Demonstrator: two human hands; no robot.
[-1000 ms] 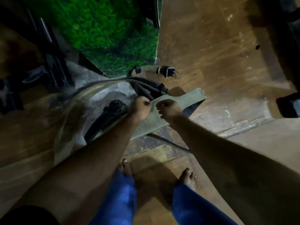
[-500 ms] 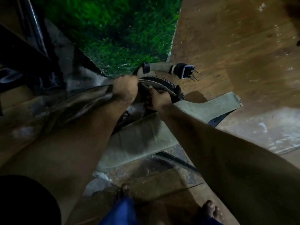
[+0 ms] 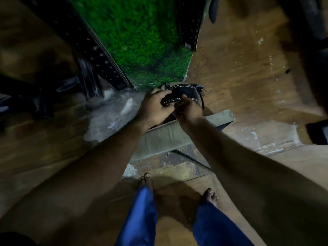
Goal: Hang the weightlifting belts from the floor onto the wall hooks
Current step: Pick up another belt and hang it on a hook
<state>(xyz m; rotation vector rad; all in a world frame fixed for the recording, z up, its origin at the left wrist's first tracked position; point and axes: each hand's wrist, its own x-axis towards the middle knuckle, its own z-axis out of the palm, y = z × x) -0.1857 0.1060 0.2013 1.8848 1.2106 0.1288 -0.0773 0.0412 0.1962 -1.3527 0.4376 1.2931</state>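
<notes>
A black leather belt (image 3: pixel 179 95) with white stitching is bunched between both hands, just in front of the green turf wall panel (image 3: pixel 142 41). My left hand (image 3: pixel 154 108) grips its near left part from above. My right hand (image 3: pixel 189 110) holds it from below, thumb on the strap. Its metal buckle (image 3: pixel 201 90) sticks out to the right. A wide grey-green belt (image 3: pixel 170 137) lies flat on the wooden floor under my forearms. Two black belts hang on the wall, one with rows of holes on the left (image 3: pixel 99 55), one on the right (image 3: pixel 189 23).
My bare feet (image 3: pixel 145 181) and blue trouser legs stand at the bottom. Dark gym equipment (image 3: pixel 26 96) sits at the left. A dark object (image 3: pixel 317 132) lies at the right edge. A worn pale patch (image 3: pixel 113 116) marks the floor near the wall.
Both hands have left the grey-green belt and taken the black stitched belt, gathering it up. The view has tilted up, showing the hanging belts.
</notes>
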